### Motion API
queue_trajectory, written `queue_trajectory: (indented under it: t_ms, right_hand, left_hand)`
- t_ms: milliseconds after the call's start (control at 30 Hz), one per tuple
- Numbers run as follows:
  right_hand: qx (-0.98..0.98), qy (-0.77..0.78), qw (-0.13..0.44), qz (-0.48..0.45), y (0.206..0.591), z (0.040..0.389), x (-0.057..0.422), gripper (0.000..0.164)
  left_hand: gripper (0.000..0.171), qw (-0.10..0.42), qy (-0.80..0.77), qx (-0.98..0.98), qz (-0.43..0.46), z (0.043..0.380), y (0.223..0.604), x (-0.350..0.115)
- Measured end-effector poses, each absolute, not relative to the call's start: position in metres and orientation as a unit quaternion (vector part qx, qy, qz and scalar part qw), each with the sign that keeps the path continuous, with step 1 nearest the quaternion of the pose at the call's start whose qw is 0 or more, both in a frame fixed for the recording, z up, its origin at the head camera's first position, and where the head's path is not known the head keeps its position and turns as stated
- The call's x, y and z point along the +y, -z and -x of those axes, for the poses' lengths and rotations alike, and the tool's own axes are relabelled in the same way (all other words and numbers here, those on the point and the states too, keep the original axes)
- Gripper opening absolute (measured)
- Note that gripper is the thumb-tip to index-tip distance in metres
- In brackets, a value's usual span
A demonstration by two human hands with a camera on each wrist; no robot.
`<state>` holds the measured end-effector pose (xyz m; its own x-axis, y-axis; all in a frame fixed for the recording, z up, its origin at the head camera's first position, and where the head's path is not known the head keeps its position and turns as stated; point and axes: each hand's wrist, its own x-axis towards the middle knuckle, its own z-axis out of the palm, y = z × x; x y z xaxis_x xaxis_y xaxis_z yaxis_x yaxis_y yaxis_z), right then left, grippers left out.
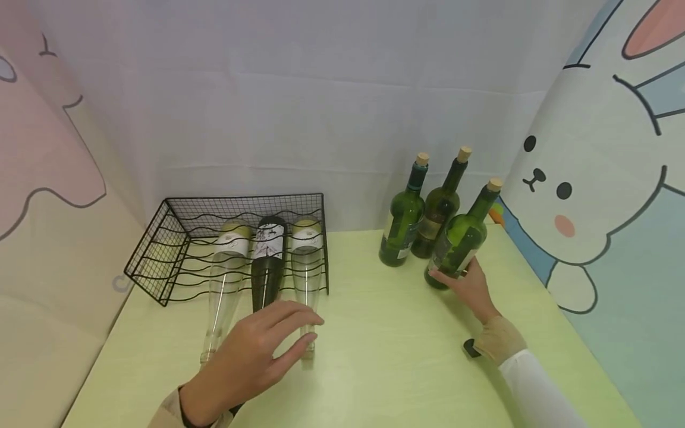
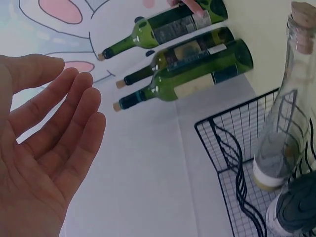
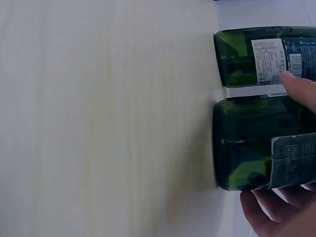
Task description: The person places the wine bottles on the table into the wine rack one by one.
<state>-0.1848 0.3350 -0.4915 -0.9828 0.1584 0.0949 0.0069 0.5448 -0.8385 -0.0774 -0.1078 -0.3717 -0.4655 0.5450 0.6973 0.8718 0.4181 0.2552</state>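
My right hand [image 1: 471,290] grips the lower part of a green wine bottle [image 1: 458,246], thumb on one side and fingers on the other. This corked bottle leans to the right in the head view. Just behind it stand two more corked green bottles, one on the left [image 1: 405,217] and one in the middle [image 1: 440,211]. My left hand [image 1: 262,351] hovers over the necks of bottles in a black wire rack [image 1: 173,261]. Its fingers are loosely bent, and the left wrist view shows nothing between thumb and fingers.
In the rack lie a clear bottle [image 1: 226,291], a dark bottle [image 1: 267,267] and another clear bottle [image 1: 307,270], necks toward me. The dark one's neck is hidden by my left hand. A white cloth [image 1: 278,119] hangs behind the pale green table [image 1: 374,351].
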Motion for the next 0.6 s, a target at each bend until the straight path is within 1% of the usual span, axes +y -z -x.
queue_trajectory:
  t_ms: [133,300,600]
  right_hand:
    - [-0.876,-0.475,0.057,0.065,0.499,0.189,0.336,0.093]
    - [-0.88,-0.468,0.041,0.068,0.502,0.189,0.335,0.093]
    - [-0.874,-0.484,0.032,0.024,0.504,0.171,0.321,0.085]
  left_hand:
    - [0.02,0.245,0.308,-0.79,0.47,0.079,0.381,-0.093]
    - [0.02,0.233,0.31,-0.789,0.478,0.083,0.391,-0.083]
    - [0.018,0.215,0.306,-0.805,0.461,0.084,0.401,-0.088]
